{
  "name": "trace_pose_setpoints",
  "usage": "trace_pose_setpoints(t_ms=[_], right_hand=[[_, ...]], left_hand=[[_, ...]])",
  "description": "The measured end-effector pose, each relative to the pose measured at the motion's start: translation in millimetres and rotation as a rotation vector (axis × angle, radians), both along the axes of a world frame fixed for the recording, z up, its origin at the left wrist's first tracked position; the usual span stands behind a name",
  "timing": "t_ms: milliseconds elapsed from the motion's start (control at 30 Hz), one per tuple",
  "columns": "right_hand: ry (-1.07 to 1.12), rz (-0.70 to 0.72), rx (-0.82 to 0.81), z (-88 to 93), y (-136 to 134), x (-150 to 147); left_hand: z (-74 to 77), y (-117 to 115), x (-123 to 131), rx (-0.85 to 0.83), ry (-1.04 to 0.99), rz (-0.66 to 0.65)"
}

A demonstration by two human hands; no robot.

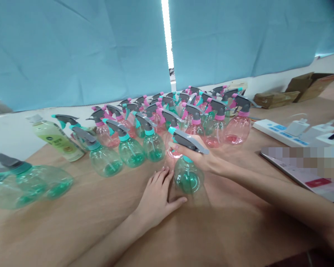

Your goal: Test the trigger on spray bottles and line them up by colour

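Blue curtains [72,55] hang behind the table [72,237], with rows of pink spray bottles [238,128] and green ones at twelve o'clock and a power strip [281,133] at two. The right hand [196,155] closes around the grey sprayer head [190,142] of a green spray bottle [187,178] in front of those rows; the left hand [156,196] lies open and flat just beside it.

Green spray bottle [187,177] with teal collar [187,159] and grey trigger [190,142]; pink bottles [238,128]

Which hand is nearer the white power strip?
Right: right hand on the green spray bottle, left of the white power strip; left hand on the table, farther away.
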State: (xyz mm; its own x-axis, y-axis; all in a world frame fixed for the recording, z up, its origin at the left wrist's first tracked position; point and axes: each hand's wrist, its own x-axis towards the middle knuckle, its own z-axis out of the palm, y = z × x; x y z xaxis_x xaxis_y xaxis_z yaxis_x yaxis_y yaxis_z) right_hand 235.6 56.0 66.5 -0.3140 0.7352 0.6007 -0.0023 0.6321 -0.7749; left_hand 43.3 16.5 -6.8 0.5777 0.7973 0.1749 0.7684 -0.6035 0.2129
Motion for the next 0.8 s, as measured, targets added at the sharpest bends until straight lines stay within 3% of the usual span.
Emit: trace_pose_setpoints(t_ms=[500, 800], right_hand=[[0.02, 0.015, 0.023, -2.7, 2.8, -0.4], [0.041, -0.025, -0.063, -7.1, 1.7, -1.9]], left_hand=[[0.1, -1.3, 0.5, 0.073, 0.039, -0.019], [-2.2, -0.8, -0.7, 0.107, 0.011, -0.038]])
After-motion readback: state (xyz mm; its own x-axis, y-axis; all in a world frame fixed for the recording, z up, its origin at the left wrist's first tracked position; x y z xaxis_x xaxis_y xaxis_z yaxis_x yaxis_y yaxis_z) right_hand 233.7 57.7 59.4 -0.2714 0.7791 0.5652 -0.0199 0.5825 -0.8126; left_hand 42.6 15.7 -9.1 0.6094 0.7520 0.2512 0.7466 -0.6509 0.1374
